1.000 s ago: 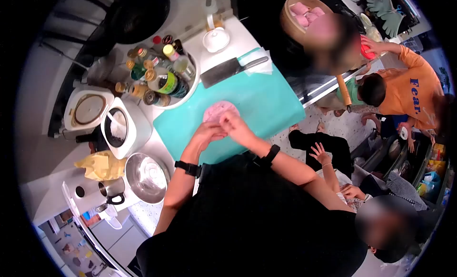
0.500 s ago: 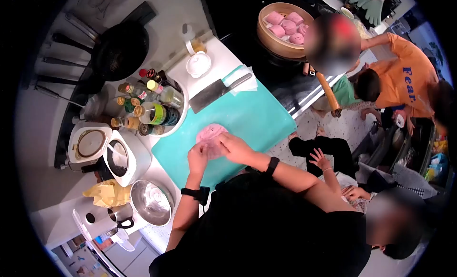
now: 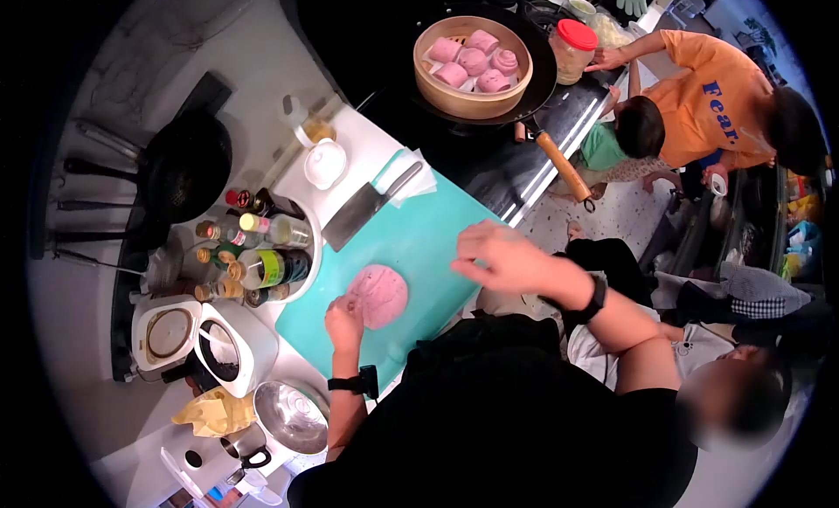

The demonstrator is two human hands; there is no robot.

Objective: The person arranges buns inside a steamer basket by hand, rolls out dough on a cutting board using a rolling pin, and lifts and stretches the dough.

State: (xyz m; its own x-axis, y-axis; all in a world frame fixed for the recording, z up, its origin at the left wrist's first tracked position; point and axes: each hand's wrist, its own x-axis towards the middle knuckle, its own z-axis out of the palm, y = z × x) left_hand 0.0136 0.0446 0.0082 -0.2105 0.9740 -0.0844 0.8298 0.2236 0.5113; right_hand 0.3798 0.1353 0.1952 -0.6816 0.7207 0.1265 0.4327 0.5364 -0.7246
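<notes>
A flat round of pink dough lies on the turquoise mat. At its left edge my left hand is closed, fingers pinched on the rim of the dough. My right hand is raised over the mat's right edge, apart from the dough. Its fingers are loosely bent with the thumb apart, somewhat smeared, and I see nothing held in them. A cleaver lies flat at the mat's far left edge, its handle over white paper sheets.
Pink buns sit in a bamboo steamer on a wok with a wooden handle. Bottles, a rice container and a metal bowl stand left. A person in orange touches a red-lidded jar; others are nearby.
My right hand has let go of the dough and moved right, off it. My left hand stays at the dough's edge. The view has shifted, and the red-lidded jar now shows beside the steamer.
</notes>
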